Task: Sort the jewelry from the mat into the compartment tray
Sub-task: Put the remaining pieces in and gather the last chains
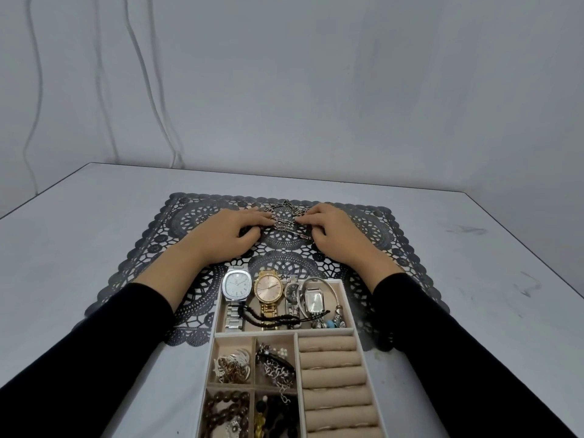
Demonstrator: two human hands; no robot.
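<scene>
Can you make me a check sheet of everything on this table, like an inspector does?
Surface: grey table with faint scuff marks on its right side; a dark lace mat lies on it.
Job's things: a silver chain lies on the far part of the mat. The tray sits nearer, its far end on the mat, and holds watches, ring rolls and mixed pieces.
Clutter: nothing seen.
Hands: the left hand and the right hand both touch the chain with their fingers; I cannot tell whether they pinch it.
Cables: white cables hang down the wall on the left.
Surroundings: plain grey wall; nothing else seen.
</scene>
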